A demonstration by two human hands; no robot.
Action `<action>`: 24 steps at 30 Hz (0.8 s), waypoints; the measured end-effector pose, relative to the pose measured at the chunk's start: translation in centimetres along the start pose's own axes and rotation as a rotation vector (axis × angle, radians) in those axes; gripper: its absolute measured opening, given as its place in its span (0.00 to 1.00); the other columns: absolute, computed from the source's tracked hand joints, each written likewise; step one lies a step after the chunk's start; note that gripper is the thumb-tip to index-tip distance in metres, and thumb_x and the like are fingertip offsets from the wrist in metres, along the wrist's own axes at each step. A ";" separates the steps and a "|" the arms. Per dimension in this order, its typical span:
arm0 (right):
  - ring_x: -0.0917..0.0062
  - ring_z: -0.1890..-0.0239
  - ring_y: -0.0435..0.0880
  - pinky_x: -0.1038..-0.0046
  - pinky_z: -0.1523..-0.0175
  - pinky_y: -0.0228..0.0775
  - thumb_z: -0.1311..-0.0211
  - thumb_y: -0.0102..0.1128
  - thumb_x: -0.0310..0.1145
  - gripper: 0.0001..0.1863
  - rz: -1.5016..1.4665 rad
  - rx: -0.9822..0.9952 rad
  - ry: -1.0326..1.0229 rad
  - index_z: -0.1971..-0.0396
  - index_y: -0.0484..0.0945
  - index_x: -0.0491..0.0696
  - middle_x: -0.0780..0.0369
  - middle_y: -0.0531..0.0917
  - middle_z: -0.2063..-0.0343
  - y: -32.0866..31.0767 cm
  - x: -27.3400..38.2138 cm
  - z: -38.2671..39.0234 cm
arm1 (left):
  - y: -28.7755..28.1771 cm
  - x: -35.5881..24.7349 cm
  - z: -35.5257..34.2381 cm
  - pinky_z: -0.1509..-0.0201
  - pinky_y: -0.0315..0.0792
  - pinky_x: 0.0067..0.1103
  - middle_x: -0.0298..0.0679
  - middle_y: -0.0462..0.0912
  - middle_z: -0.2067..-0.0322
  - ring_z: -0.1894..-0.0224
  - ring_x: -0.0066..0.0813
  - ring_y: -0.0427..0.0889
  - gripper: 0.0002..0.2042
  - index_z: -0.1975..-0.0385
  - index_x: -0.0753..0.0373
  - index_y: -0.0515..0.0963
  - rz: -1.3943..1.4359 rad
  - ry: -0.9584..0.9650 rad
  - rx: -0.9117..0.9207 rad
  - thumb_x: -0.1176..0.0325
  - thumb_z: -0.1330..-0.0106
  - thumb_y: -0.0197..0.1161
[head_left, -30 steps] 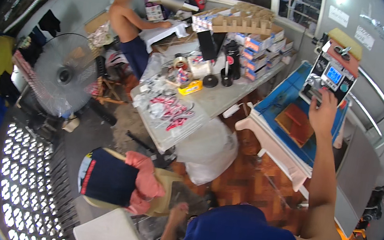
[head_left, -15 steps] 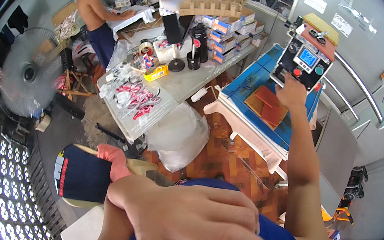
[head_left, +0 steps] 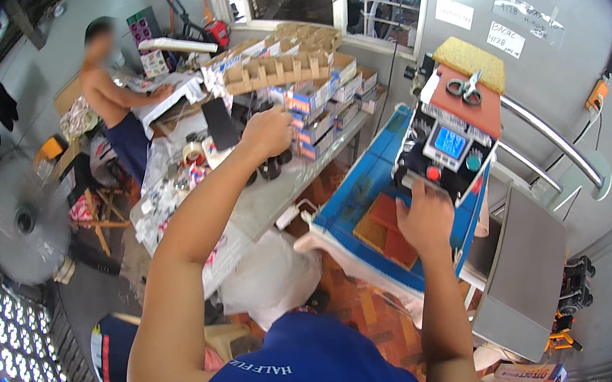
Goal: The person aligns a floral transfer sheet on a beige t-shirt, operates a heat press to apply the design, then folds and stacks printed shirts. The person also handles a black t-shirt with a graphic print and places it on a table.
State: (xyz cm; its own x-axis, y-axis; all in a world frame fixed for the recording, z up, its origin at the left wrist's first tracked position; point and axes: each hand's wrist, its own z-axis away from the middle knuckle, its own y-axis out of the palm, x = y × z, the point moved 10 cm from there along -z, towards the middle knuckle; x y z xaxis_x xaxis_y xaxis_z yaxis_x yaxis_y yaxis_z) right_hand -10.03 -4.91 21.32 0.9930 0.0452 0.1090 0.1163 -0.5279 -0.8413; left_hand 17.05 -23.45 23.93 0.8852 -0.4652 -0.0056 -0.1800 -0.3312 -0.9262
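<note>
At the right, my right hand (head_left: 425,215) is at the lower front edge of a heat press (head_left: 445,147), fingers bent over its front handle below the red button. Under the press head lies a tan pad with orange-red pieces (head_left: 393,241) on a blue board (head_left: 349,212). My left arm stretches over the worktable (head_left: 263,201). My left hand (head_left: 269,133) is closed in front of the stacked small boxes (head_left: 314,127); whatever its fingers hold is hidden. Dark round containers (head_left: 272,165) stand just below that hand.
Scissors (head_left: 465,91) lie on top of the press. A person (head_left: 108,94) works at the far left table. A spinning fan (head_left: 26,218) stands at the left. A plastic bag (head_left: 273,275) bulges beneath the worktable's edge. A grey panel (head_left: 525,271) is at the right.
My left hand has gone from close in front of me out to the boxes. My right hand has shifted from beside the red button to the press's lower front edge. The view has tilted up.
</note>
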 end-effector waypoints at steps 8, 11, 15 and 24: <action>0.59 0.71 0.82 0.60 0.63 0.70 0.54 0.71 0.35 0.14 0.074 -0.117 0.087 0.75 0.72 0.47 0.56 0.81 0.77 -0.3 0.3 -1.1 | 7.2 12.5 -14.8 0.55 0.81 0.39 0.47 0.80 0.51 0.53 0.49 0.85 0.12 0.56 0.67 0.81 -0.249 -0.143 -0.116 0.71 0.35 0.55; 0.61 0.75 0.80 0.61 0.67 0.65 0.58 0.70 0.33 0.13 0.115 -0.133 0.147 0.78 0.72 0.49 0.58 0.79 0.80 -0.2 0.4 -1.8 | 11.3 16.2 -18.4 0.55 0.81 0.39 0.48 0.82 0.54 0.55 0.46 0.86 0.11 0.59 0.65 0.82 -0.176 -0.229 0.015 0.73 0.34 0.53; 0.61 0.77 0.77 0.62 0.68 0.63 0.62 0.69 0.31 0.12 0.238 -0.119 0.260 0.80 0.73 0.49 0.60 0.78 0.81 1.3 0.4 -2.9 | 12.4 18.5 -23.1 0.57 0.81 0.38 0.48 0.83 0.60 0.57 0.47 0.86 0.09 0.62 0.64 0.81 -0.217 -0.067 -0.019 0.73 0.35 0.53; 0.56 0.74 0.76 0.57 0.63 0.67 0.65 0.66 0.26 0.10 0.387 -0.090 0.381 0.83 0.72 0.47 0.57 0.78 0.80 3.1 0.4 -4.1 | 16.5 29.6 -42.3 0.52 0.76 0.43 0.56 0.83 0.60 0.54 0.53 0.83 0.14 0.66 0.67 0.80 -0.133 -0.109 -0.158 0.68 0.31 0.46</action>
State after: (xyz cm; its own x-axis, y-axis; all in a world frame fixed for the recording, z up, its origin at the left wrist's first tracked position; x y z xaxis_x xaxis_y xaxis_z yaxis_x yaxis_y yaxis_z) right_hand -9.33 -9.99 20.87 0.8836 -0.4682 -0.0018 -0.2749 -0.5158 -0.8114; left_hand 22.09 -77.45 24.41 0.9453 -0.3200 0.0640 -0.1157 -0.5121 -0.8511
